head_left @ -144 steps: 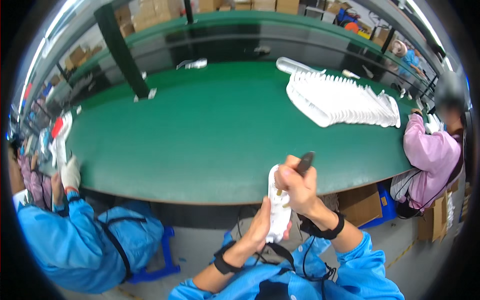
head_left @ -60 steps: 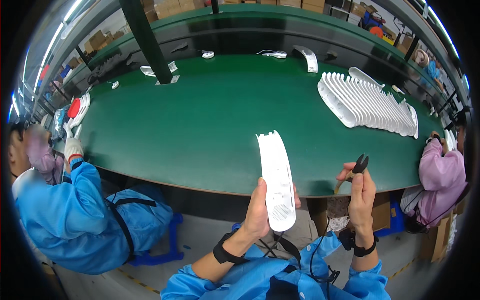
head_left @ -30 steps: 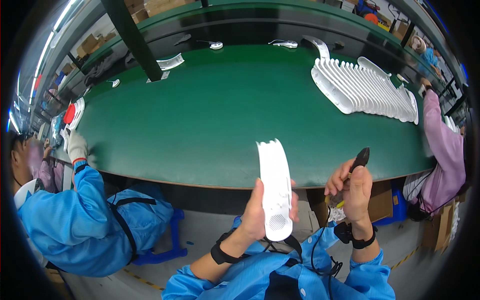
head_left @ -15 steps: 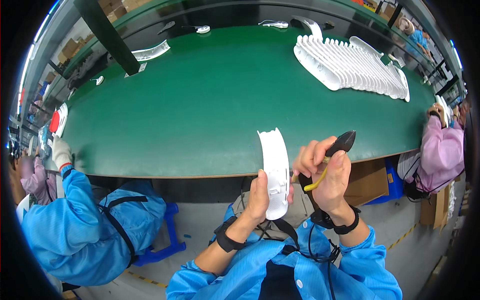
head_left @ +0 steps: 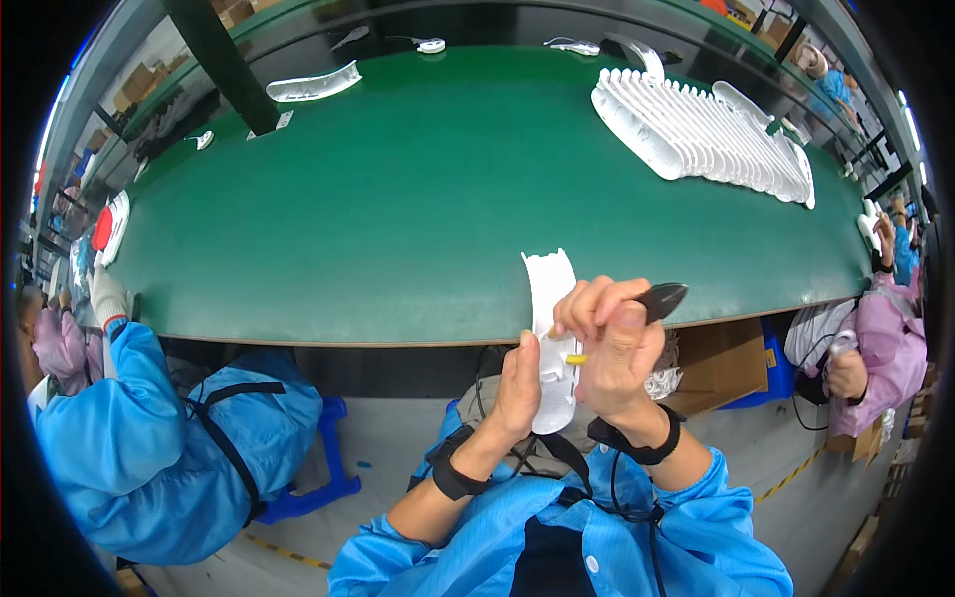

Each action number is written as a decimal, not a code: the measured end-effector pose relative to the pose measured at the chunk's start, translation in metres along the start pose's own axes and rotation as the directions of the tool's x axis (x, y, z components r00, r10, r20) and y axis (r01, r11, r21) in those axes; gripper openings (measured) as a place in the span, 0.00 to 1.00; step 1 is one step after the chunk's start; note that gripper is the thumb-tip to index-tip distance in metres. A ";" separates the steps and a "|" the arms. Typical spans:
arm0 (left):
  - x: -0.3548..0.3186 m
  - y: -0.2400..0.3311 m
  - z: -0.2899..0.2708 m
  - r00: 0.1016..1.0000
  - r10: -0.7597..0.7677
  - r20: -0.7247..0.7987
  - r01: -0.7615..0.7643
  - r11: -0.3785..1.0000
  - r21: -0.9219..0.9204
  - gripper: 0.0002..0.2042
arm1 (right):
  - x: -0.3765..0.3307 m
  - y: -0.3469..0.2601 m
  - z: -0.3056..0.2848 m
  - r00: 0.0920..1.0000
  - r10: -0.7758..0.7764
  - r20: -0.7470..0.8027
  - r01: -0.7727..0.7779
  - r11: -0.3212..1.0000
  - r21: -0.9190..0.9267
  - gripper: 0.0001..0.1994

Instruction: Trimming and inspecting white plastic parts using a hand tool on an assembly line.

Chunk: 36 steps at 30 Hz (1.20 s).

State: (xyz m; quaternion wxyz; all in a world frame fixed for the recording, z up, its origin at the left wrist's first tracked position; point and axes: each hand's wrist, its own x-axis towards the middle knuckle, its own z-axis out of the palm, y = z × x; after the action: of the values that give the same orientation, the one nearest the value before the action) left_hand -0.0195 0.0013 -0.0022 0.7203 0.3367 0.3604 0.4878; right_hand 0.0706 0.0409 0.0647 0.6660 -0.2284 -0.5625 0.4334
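At the near edge of the green worktop (head_left: 398, 219), a person in a blue smock holds a long, curved white shell (head_left: 555, 400) in front of the body, its far end overlapping the worktop's front edge in view and its rounded end reaching back over the lap. The left hand (head_left: 516, 386) is clamped on the white shell along its left side. The right hand (head_left: 617, 350) is closed around a pair of pliers (head_left: 665, 299), the black head poking out to the right and a yellow handle end showing beside the white shell; whether that end touches it cannot be told. The two hands are close together at the white shell. Toward the worktop's far right side lies a tightly overlapping row of white shells (head_left: 708, 139), with a loose curved piece (head_left: 644, 58) just behind it. At the far left of the worktop another curved piece (head_left: 313, 86) lies near a dark post (head_left: 221, 65), and small white parts with thin tails (head_left: 431, 46) are spread along its back edge. At the worktop's left end a co-worker in blue (head_left: 179, 438) reaches out a gloved hand (head_left: 109, 297) near white pieces and a red item (head_left: 102, 229). Beyond its right end sits a co-worker in pink (head_left: 887, 333), and below its right front edge stands an open cardboard box (head_left: 718, 360).
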 end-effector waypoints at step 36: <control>-0.004 -0.003 0.001 0.996 -0.011 -0.094 0.008 0.999 -0.032 0.29 | 0.000 -0.008 0.012 0.992 0.019 0.122 0.006 0.980 -0.201 0.16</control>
State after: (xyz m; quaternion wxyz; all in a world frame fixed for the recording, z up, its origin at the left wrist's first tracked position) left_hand -0.0178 -0.0037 -0.0034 0.7101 0.3002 0.3879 0.5051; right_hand 0.0617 0.0348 0.0742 0.6021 -0.2693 -0.6426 0.3898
